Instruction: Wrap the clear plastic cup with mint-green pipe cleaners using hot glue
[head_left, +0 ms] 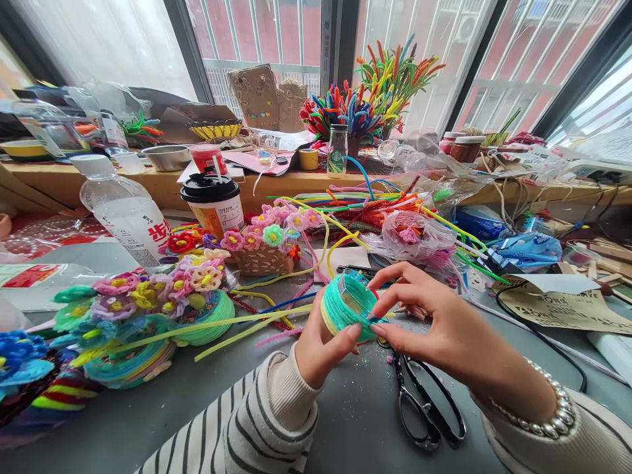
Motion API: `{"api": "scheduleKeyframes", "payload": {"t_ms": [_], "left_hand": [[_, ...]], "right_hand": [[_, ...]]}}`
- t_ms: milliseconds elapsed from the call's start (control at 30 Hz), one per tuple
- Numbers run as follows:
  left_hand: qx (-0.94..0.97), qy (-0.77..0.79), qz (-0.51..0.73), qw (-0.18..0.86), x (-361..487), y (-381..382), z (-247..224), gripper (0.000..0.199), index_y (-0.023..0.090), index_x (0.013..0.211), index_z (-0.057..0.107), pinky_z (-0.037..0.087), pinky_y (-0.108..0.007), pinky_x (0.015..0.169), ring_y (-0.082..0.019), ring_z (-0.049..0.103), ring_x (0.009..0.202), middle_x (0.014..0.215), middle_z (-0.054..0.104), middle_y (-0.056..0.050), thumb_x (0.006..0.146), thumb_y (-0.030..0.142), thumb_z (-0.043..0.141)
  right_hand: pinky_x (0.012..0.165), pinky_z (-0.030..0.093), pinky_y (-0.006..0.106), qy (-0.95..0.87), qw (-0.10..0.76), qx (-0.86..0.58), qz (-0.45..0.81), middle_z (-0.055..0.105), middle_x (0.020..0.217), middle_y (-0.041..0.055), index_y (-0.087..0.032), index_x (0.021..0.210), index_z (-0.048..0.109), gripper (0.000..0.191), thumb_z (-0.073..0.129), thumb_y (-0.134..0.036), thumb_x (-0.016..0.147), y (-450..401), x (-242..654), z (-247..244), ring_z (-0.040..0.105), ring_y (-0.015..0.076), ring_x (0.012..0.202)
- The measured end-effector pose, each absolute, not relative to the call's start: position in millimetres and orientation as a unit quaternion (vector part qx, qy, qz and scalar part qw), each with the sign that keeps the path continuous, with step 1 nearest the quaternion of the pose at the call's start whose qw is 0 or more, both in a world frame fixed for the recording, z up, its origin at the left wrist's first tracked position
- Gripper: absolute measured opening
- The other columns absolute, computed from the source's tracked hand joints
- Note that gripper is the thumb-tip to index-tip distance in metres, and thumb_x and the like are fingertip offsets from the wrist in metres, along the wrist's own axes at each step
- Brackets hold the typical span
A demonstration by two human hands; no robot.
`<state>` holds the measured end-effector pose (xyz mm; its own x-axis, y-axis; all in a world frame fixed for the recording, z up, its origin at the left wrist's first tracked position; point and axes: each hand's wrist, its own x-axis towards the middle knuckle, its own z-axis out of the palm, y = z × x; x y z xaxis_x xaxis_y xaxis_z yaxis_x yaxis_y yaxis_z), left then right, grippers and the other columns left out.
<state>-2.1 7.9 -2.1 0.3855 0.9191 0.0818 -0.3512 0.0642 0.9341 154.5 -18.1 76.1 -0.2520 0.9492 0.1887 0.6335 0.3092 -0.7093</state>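
Note:
A small clear cup wrapped in rows of turquoise-green pipe cleaner [342,309], with pale yellow lower down, is tilted in front of me. My left hand [318,345] is closed around it, thumb pressed on the near side. My right hand [419,309] pinches a turquoise pipe cleaner end at the cup's right rim, its upper fingers bent over the opening. Just below my right hand, black-handled scissors [428,411] lie on the grey table, their blades partly hidden. Small glitter specks are scattered beside them.
Pipe-cleaner flowers on wrapped pots [205,322] crowd the left, near a water bottle [128,210] and a lidded paper cup [213,204]. Loose pipe cleaners [340,204] pile up behind my hands. A brown paper bag [567,306] and black cable lie right.

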Motion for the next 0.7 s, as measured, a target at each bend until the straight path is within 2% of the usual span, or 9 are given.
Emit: {"api": "scheduleKeyframes", "payload": {"t_ms": [333,567,700], "left_hand": [[0.524,0.269,0.451,0.671,-4.9,12.3,-3.0,0.063,0.018,0.114,0.034,0.046,-0.021,0.048,-0.011,0.053,0.064,0.091,0.057,-0.006,0.067,0.044,0.065],[0.476,0.291,0.459,0.691,-3.3,14.0,-5.8,0.069,0.016,0.114,0.036,0.046,-0.021,0.044,-0.012,0.053,0.062,0.089,0.057,-0.005,0.061,0.046,0.067],[0.450,0.291,0.460,0.708,-2.6,13.7,-4.4,0.064,0.014,0.108,0.041,0.045,-0.020,0.044,-0.011,0.054,0.060,0.087,0.059,-0.005,0.059,0.047,0.068]], "right_hand": [[0.073,0.039,0.023,-0.745,0.318,-0.526,0.260,0.052,0.102,0.0000,-0.022,0.070,0.059,0.004,0.059,-0.019,0.069,-17.2,152.6,73.8,0.051,0.0123,0.089],[0.062,0.041,0.025,-0.743,0.303,-0.535,0.264,0.050,0.105,0.0022,-0.025,0.081,0.063,0.011,0.058,-0.029,0.072,-14.6,158.1,72.8,0.051,0.0141,0.082],[0.065,0.042,0.028,-0.738,0.289,-0.547,0.271,0.050,0.108,0.0029,-0.026,0.082,0.064,0.015,0.059,-0.036,0.072,-12.6,165.1,75.1,0.053,0.0154,0.084]]}}
